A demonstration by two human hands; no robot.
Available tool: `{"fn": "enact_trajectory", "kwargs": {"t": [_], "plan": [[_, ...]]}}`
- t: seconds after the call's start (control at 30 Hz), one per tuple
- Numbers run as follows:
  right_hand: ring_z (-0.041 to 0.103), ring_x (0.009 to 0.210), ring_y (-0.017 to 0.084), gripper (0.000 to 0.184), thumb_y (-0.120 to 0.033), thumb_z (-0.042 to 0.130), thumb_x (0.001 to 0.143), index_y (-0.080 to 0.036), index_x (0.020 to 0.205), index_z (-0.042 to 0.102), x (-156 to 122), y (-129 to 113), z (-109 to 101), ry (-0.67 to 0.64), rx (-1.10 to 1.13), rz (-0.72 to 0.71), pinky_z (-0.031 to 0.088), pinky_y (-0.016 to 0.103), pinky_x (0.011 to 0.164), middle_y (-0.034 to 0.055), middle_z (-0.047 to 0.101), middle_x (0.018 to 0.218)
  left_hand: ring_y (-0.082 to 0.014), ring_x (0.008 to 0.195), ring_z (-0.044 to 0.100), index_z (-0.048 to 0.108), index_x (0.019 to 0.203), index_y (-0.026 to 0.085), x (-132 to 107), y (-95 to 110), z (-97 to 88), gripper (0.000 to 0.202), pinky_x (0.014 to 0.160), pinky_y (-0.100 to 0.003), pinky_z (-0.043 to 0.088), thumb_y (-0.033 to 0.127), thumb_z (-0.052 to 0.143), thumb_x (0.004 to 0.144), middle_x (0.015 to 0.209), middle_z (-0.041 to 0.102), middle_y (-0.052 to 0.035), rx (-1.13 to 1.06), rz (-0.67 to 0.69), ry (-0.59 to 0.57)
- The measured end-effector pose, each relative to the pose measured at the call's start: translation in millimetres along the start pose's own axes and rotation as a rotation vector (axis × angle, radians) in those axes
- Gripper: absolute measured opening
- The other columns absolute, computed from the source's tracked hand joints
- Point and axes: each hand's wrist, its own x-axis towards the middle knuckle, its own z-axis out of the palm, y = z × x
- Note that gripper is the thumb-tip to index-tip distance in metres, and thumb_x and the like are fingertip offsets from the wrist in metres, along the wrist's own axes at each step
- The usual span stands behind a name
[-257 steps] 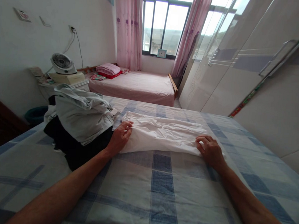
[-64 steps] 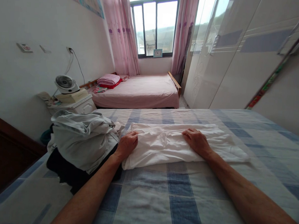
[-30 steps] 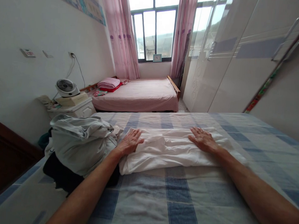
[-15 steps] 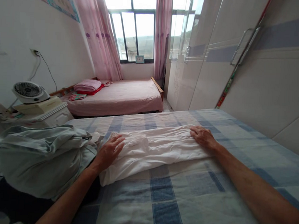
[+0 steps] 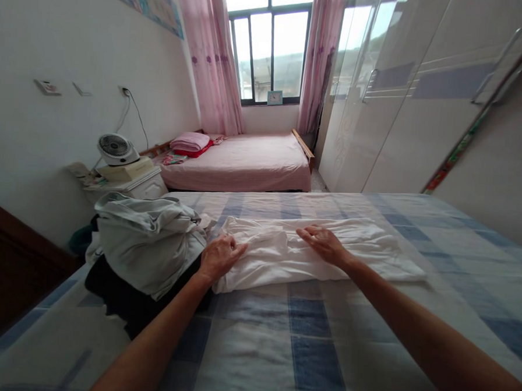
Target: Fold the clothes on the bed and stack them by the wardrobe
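A white garment (image 5: 363,247) lies folded into a long, wrinkled strip across the checked bed sheet (image 5: 253,347). At its left end is my left hand (image 5: 220,259), fingers curled onto the cloth and thumb pointing right. My right hand (image 5: 322,242) rests on the middle of the strip, its fingers stretched out to the left. Just left of my left hand sits a heap of clothes: a grey-green garment (image 5: 153,248) on top of a black one (image 5: 124,299).
Behind this bed stands a second bed (image 5: 254,166) with pink bedding, under the window. A fan (image 5: 117,149) sits on a bedside cabinet (image 5: 152,184) at the left. Glossy wardrobe doors (image 5: 391,126) line the right side.
My right hand has moved left from the garment's right end to its middle. My left hand's fingers have curled in. The view has swung left.
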Motion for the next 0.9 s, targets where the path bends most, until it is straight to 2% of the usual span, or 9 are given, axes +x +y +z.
{"fn": "enact_trajectory", "kwargs": {"t": [0.17, 0.27, 0.33, 0.43, 0.53, 0.63, 0.7, 0.8, 0.9], "plan": [[0.056, 0.086, 0.018, 0.018, -0.031, 0.052, 0.081, -0.02, 0.076, 0.066, 16, -42, 29, 0.121, 0.243, 0.132, 0.04, 0.028, 0.079, 0.0052, 0.064, 0.086, -0.0153, 0.07, 0.059, 0.062, 0.076, 0.019, 0, -4, 4.5, 0.02, 0.064, -0.025, 0.041, 0.032, 0.048, 0.083, 0.08, 0.065, -0.0025, -0.151, 0.011, 0.055], [0.055, 0.086, 0.018, 0.01, -0.025, 0.052, 0.077, -0.02, 0.073, 0.06, 13, -44, 33, 0.193, 0.401, 0.088, 0.041, 0.03, 0.079, 0.0043, 0.062, 0.088, -0.0164, 0.067, 0.059, 0.059, 0.072, 0.02, -4, -6, 3.5, 0.028, 0.061, -0.026, 0.04, 0.04, 0.046, 0.086, 0.076, 0.064, -0.0031, -0.102, 0.013, 0.142], [0.055, 0.086, 0.017, 0.007, -0.022, 0.051, 0.074, -0.02, 0.074, 0.058, 9, -40, 28, 0.179, 0.561, 0.018, 0.042, 0.03, 0.078, 0.0034, 0.062, 0.093, -0.0176, 0.067, 0.059, 0.059, 0.072, 0.02, -7, -8, 3.5, 0.034, 0.059, -0.027, 0.039, 0.049, 0.046, 0.085, 0.073, 0.063, -0.003, -0.06, 0.025, 0.154], [0.053, 0.077, 0.014, 0.006, -0.02, 0.051, 0.071, -0.019, 0.076, 0.055, 3, -35, 16, 0.042, 0.845, -0.012, 0.041, 0.026, 0.07, -0.0002, 0.061, 0.083, -0.0189, 0.071, 0.06, 0.06, 0.077, 0.02, -8, -10, 4.5, 0.034, 0.063, -0.028, 0.043, 0.053, 0.051, 0.082, 0.077, 0.063, -0.0034, -0.034, 0.093, 0.143], [0.048, 0.066, 0.011, 0.009, -0.02, 0.054, 0.067, -0.018, 0.077, 0.054, 0, -31, 7, -0.096, 1.053, 0.038, 0.036, 0.023, 0.062, -0.0039, 0.055, 0.069, -0.021, 0.085, 0.06, 0.063, 0.089, 0.02, -5, -13, 5.7, 0.029, 0.077, -0.032, 0.046, 0.047, 0.057, 0.08, 0.091, 0.063, -0.0059, -0.078, 0.236, 0.155], [0.048, 0.068, 0.01, 0.014, -0.023, 0.061, 0.065, -0.017, 0.076, 0.055, -1, -30, 4, -0.224, 1.18, 0.043, 0.034, 0.022, 0.062, -0.0022, 0.059, 0.078, -0.0244, 0.106, 0.055, 0.062, 0.104, 0.02, -1, -15, 6.7, 0.039, 0.093, -0.037, 0.043, 0.041, 0.069, 0.072, 0.112, 0.06, -0.0086, -0.175, 0.423, 0.132], [0.048, 0.066, 0.009, 0.017, -0.026, 0.064, 0.065, -0.016, 0.076, 0.055, -2, -29, 4, -0.348, 1.25, 0.043, 0.034, 0.021, 0.06, -0.0008, 0.061, 0.084, -0.025, 0.112, 0.052, 0.063, 0.096, 0.021, 0, -14, 6.4, 0.034, 0.097, -0.038, 0.04, 0.036, 0.073, 0.068, 0.118, 0.058, -0.0084, -0.245, 0.543, 0.069], [0.044, 0.06, 0.007, 0.021, -0.029, 0.066, 0.066, -0.015, 0.079, 0.058, -3, -25, 3, -0.511, 1.275, 0.044, 0.031, 0.02, 0.056, -0.0025, 0.059, 0.075, -0.0226, 0.106, 0.054, 0.062, 0.076, 0.02, -5, -8, 1.6, 0.011, 0.096, -0.036, 0.041, 0.025, 0.069, 0.069, 0.108, 0.063, -0.0067, -0.375, 0.607, -0.039], [0.05, 0.066, 0.01, 0.023, -0.03, 0.064, 0.069, -0.014, 0.085, 0.063, -3, -23, -4, -0.572, 1.223, -0.017, 0.037, 0.022, 0.063, -0.0019, 0.06, 0.074, -0.0174, 0.084, 0.06, 0.062, 0.083, 0.018, -10, -3, -7.0, 0.015, 0.078, -0.03, 0.048, 0.026, 0.065, 0.07, 0.088, 0.066, -0.0033, -0.556, 0.48, -0.221]]}}
